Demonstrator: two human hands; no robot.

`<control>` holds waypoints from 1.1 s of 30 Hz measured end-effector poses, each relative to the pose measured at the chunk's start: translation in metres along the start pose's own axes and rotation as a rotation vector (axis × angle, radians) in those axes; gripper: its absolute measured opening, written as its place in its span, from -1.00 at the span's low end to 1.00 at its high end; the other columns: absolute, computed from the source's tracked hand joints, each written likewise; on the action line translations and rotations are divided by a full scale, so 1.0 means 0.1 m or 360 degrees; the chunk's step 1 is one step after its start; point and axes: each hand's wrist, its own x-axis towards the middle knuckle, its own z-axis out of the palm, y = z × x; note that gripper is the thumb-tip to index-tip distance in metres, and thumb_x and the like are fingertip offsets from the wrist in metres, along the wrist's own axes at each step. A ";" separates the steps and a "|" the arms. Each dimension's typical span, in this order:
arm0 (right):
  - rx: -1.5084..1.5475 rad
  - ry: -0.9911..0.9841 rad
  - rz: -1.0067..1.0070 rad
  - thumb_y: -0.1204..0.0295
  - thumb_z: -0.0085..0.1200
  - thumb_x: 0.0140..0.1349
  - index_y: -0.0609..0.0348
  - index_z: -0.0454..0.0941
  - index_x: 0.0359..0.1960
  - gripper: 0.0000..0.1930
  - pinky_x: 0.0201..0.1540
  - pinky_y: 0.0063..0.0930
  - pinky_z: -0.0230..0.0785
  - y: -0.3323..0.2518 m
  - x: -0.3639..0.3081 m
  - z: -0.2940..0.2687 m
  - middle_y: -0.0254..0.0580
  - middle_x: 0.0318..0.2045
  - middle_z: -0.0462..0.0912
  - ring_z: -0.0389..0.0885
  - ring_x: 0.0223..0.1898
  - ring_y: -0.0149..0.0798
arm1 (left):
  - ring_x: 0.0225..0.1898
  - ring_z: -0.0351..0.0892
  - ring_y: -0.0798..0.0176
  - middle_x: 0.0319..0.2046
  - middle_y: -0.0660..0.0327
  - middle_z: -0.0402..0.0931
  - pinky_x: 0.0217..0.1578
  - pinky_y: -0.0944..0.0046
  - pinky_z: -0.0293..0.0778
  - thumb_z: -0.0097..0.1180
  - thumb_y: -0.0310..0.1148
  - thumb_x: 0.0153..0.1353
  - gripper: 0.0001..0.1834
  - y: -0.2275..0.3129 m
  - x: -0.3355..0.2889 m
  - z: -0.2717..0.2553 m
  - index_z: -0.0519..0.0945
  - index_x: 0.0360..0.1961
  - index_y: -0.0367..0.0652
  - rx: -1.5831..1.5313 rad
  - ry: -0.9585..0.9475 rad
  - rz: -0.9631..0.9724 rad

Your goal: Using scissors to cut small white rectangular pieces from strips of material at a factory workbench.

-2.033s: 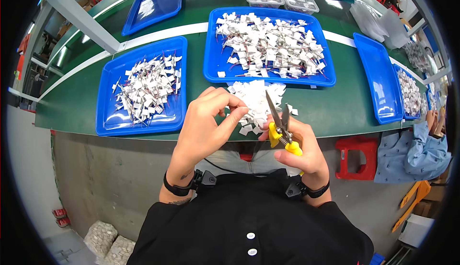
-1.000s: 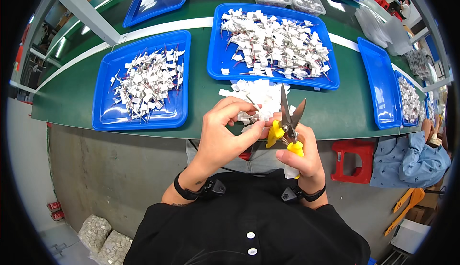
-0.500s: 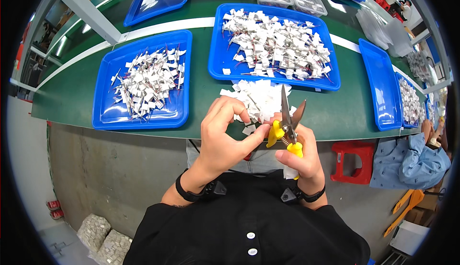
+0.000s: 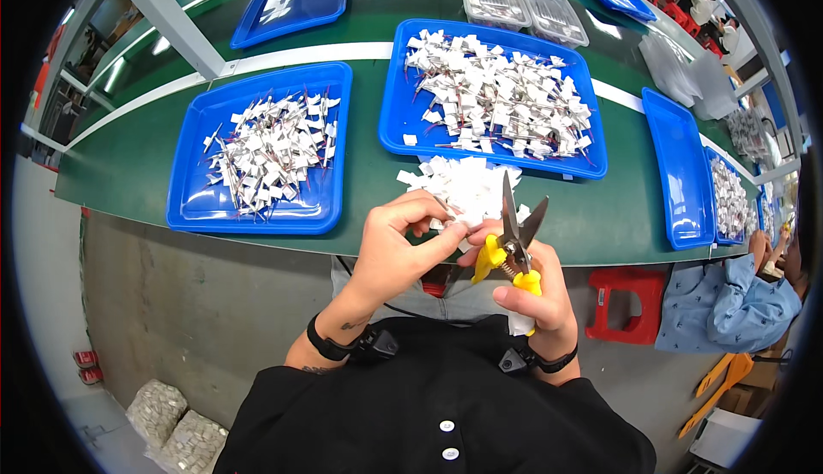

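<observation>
In my right hand [image 4: 553, 298] is a pair of spring-loaded shears [image 4: 519, 247] with yellow handles, the blades spread apart and pointing away from me. My left hand [image 4: 386, 247] is closed in a pinch beside the right fingertips; what lies between its thumb and finger is too small to make out. Just beyond both hands, a loose heap of white paper tags [image 4: 463, 181] covers part of the green table [image 4: 369, 217]. Behind the heap stands a blue tray [image 4: 387, 135] full of thin wired parts with white tags. A second blue tray [image 4: 184, 191] to the left holds more of them.
A bare-bottomed blue tray [image 4: 300, 3] lies far left, with clear plastic boxes [image 4: 495, 1] at the back. More blue trays [image 4: 677, 174] line the right side. A red stool [image 4: 626, 303] stands right of me, near a person in a blue patterned garment [image 4: 707, 303].
The table and trays sit slightly lower in the picture. My left thumb has drawn back a little from the shears, which stay spread in my right hand.
</observation>
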 end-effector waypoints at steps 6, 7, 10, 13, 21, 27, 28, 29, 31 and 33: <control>-0.0944 0.0281 -0.0277 0.53 0.17 -0.19 0.31 0.48 0.02 -0.42 0.05 -0.31 0.40 -0.04 -0.06 -0.05 0.01 0.03 0.49 0.57 -0.03 -0.09 | -0.42 0.33 0.59 -0.35 0.30 0.55 -0.40 0.52 0.30 0.23 -0.56 0.16 -0.92 0.13 0.00 -0.07 0.59 -0.38 -0.38 -0.0605 -0.0031 -0.0115; -0.1214 0.0291 -0.0297 0.54 0.18 -0.22 0.27 0.48 0.00 -0.42 0.04 -0.32 0.41 -0.05 -0.06 -0.05 0.00 0.03 0.49 0.57 -0.03 -0.05 | -0.40 0.36 0.59 -0.34 0.30 0.54 -0.39 0.53 0.32 0.22 -0.58 0.18 -0.93 0.15 0.00 -0.08 0.59 -0.37 -0.38 -0.0637 -0.0109 -0.0166; -0.1290 0.0289 -0.0313 0.54 0.19 -0.24 0.23 0.49 -0.03 -0.44 0.00 -0.33 0.42 -0.08 -0.04 0.03 -0.02 -0.01 0.50 0.57 -0.05 0.00 | -0.40 0.37 0.59 -0.35 0.29 0.55 -0.39 0.52 0.32 0.23 -0.57 0.18 -0.92 0.16 -0.01 -0.07 0.59 -0.36 -0.39 -0.0644 -0.0129 -0.0128; -0.1341 0.0327 -0.0311 0.54 0.18 -0.24 0.23 0.50 -0.06 -0.46 -0.06 -0.32 0.44 -0.07 -0.03 0.07 -0.03 -0.09 0.52 0.58 -0.12 0.00 | -0.40 0.38 0.57 -0.35 0.28 0.55 -0.39 0.51 0.34 0.24 -0.56 0.18 -0.91 0.18 -0.02 -0.06 0.60 -0.36 -0.40 -0.0636 -0.0103 -0.0151; -0.1480 0.0428 -0.0322 0.54 0.18 -0.25 0.22 0.51 -0.13 -0.51 -0.23 -0.31 0.44 -0.04 -0.01 0.11 -0.12 -0.34 0.55 0.56 -0.31 -0.03 | -0.38 0.50 0.49 -0.38 0.19 0.59 -0.37 0.49 0.40 0.27 -0.57 0.15 -0.92 0.16 -0.06 -0.09 0.66 -0.36 -0.40 -0.0426 -0.0024 -0.0047; -0.1525 0.0429 -0.0318 0.52 0.21 -0.28 0.24 0.55 -0.24 -0.58 -0.34 -0.34 0.43 -0.04 -0.02 0.10 -0.14 -0.44 0.53 0.55 -0.42 -0.07 | -0.40 0.53 0.46 -0.42 0.17 0.60 -0.36 0.47 0.42 0.29 -0.57 0.13 -0.94 0.16 -0.07 -0.11 0.68 -0.40 -0.37 -0.0289 -0.0031 -0.0013; -0.1539 0.0441 -0.0320 0.51 0.22 -0.28 0.25 0.55 -0.25 -0.59 -0.35 -0.35 0.43 -0.03 -0.03 0.10 -0.13 -0.45 0.53 0.54 -0.44 -0.07 | -0.40 0.53 0.45 -0.43 0.17 0.60 -0.36 0.46 0.43 0.29 -0.57 0.13 -0.94 0.17 -0.08 -0.11 0.68 -0.40 -0.37 -0.0276 -0.0031 -0.0028; -0.1552 0.0451 -0.0323 0.50 0.23 -0.28 0.26 0.55 -0.26 -0.60 -0.36 -0.36 0.42 -0.02 -0.03 0.09 -0.11 -0.47 0.53 0.54 -0.45 -0.06 | -0.40 0.53 0.45 -0.43 0.17 0.60 -0.36 0.46 0.43 0.29 -0.57 0.13 -0.94 0.17 -0.08 -0.10 0.68 -0.40 -0.37 -0.0275 -0.0032 -0.0030; -0.1558 0.0436 -0.0330 0.49 0.24 -0.28 0.27 0.56 -0.27 -0.60 -0.37 -0.35 0.42 -0.02 -0.04 0.08 -0.11 -0.48 0.53 0.54 -0.47 -0.05 | -0.40 0.55 0.45 -0.43 0.17 0.61 -0.37 0.47 0.43 0.30 -0.55 0.13 -0.93 0.16 -0.09 -0.09 0.68 -0.40 -0.37 -0.0281 0.0002 -0.0020; -0.1564 0.0423 -0.0337 0.49 0.25 -0.28 0.27 0.56 -0.27 -0.60 -0.38 -0.35 0.42 -0.01 -0.04 0.06 -0.10 -0.50 0.53 0.54 -0.49 -0.04 | -0.41 0.55 0.45 -0.43 0.17 0.61 -0.38 0.47 0.44 0.30 -0.55 0.13 -0.93 0.16 -0.10 -0.11 0.68 -0.40 -0.37 -0.0269 -0.0015 -0.0028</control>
